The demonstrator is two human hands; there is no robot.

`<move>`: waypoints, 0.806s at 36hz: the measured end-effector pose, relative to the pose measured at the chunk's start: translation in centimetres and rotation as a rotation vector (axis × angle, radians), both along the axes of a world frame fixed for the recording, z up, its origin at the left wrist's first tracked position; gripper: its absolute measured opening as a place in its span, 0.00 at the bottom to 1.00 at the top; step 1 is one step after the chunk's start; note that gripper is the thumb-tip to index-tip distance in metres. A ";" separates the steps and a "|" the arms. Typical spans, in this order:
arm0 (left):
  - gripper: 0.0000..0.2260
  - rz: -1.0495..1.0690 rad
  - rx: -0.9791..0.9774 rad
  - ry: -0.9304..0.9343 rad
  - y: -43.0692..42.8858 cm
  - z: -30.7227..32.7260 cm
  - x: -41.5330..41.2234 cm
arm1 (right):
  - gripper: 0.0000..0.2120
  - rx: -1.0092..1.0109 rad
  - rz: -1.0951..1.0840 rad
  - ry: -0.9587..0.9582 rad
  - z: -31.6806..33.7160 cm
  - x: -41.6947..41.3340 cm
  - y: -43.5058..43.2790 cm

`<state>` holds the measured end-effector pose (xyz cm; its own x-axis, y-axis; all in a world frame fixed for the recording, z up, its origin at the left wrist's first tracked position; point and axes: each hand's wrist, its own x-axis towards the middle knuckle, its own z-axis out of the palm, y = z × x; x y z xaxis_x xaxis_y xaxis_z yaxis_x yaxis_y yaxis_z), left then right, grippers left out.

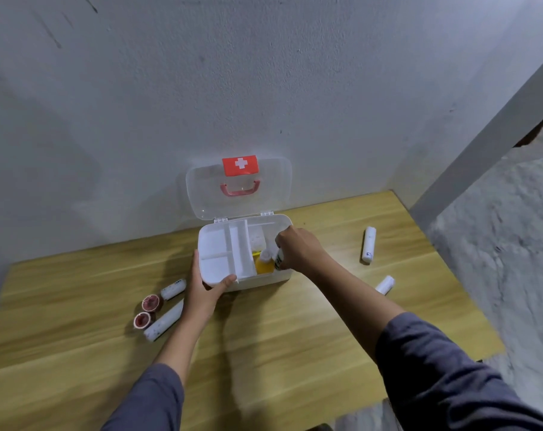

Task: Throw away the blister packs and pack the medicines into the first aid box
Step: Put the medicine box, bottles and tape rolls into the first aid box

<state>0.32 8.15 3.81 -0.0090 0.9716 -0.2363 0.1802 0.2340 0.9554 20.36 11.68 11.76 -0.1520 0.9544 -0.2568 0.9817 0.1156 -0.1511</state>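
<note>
bottle going into the open first aid box

the first aid box (264, 279) sat open on the wooden counter (295, 337), its clear lid (208, 188) leaning upright by the wall. the left hand (203, 293) gripped the box's front left corner, fingers wrapped round the white tray (220, 253). the right hand (298, 248) reached into the right compartment, fingers clasped on a white bottle (279, 259) just beside a yellow bottle (264, 262). two white rolls (164, 320) and two small red pots (147, 311) lay left of the box; two more rolls (369, 245) lay well apart on the right.
</note>
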 end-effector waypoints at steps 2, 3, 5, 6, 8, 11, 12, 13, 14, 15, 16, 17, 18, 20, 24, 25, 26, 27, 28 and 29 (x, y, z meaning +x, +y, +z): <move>0.43 0.001 0.001 0.002 0.0 0.0 0.0 | 0.08 -0.015 -0.011 0.010 -0.2 -0.1 0.1; 0.43 0.003 -0.004 0.000 0.0 0.0 0.0 | 0.09 -0.028 -0.032 0.026 -0.3 -0.1 0.1; 0.43 0.001 -0.006 0.011 0.0 0.0 0.0 | 0.07 -0.040 -0.073 0.092 -0.5 0.1 0.1; 0.43 0.001 -0.004 0.015 0.0 -0.1 -0.1 | 0.05 -0.031 -0.080 0.126 -0.7 0.3 0.1; 0.44 -0.002 -0.004 0.014 0.0 -0.2 -0.1 | 0.11 -0.021 -0.089 0.201 -1.2 0.7 -0.1; 0.43 -0.009 0.007 0.020 -0.1 -0.1 0.0 | 0.14 0.068 -0.120 0.390 -1.9 1.4 -1.3; 0.43 -0.009 0.013 0.022 -0.1 -0.1 0.0 | 0.14 0.137 -0.152 0.472 -2.2 1.9 -1.9; 0.42 -0.008 0.017 0.027 -0.1 -0.1 0.0 | 0.13 0.220 -0.195 0.557 -2.4 2.4 -2.7; 0.42 -0.009 0.020 0.029 -0.1 -0.2 0.1 | 0.12 0.323 -0.248 0.636 -2.8 3.0 -3.6; 0.42 -0.009 0.019 0.031 -0.1 -0.2 0.1 | 0.12 0.424 -0.325 0.709 -3.4 3.8 -4.7; 0.42 -0.006 0.022 0.026 -0.1 -0.2 0.1 | 0.12 0.507 -0.423 0.765 -4.2 4.7 -5.7; 0.41 -0.003 0.027 0.022 0.0 -0.3 0.1 | 0.12 0.554 -0.536 0.792 -5.1 5.7 -6.7; 0.41 0.002 0.038 0.015 -0.1 -0.4 0.1 | 0.14 0.568 -0.647 0.785 -6.0 6.7 -7.6; 0.40 0.016 0.036 0.008 -0.1 -0.4 0.3 | 0.20 0.531 -0.821 0.699 -8.2 8.6 -9.2; 0.40 0.027 0.038 0.022 -0.1 -0.6 0.4 | 0.31 0.378 -1.064 0.469 -11.8 11.2 -10.4; 0.40 0.028 0.039 0.022 -0.1 -0.6 0.4 | 0.33 0.349 -1.106 0.445 -12.5 11.6 -10.4; 0.40 0.031 0.039 0.018 -0.1 -0.6 0.4 | 0.34 0.323 -1.140 0.436 -13.1 11.9 -10.2; 0.40 0.034 0.037 0.012 -0.1 -0.6 0.4 | 0.36 0.302 -1.169 0.433 -13.5 12.1 -9.9; 0.39 0.038 0.033 0.006 -0.1 -0.5 0.5 | 0.36 0.285 -1.194 0.431 -13.9 12.4 -9.5; 0.39 0.044 0.033 0.000 -0.2 -0.5 0.7 | 0.37 0.270 -1.212 0.430 -14.2 12.7 -9.0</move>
<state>0.98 7.98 3.32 -0.0516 0.9776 -0.2043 0.1710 0.2102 0.9626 33.04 2.69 -2.40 0.8108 0.5558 -0.1837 0.3629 -0.7235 -0.5872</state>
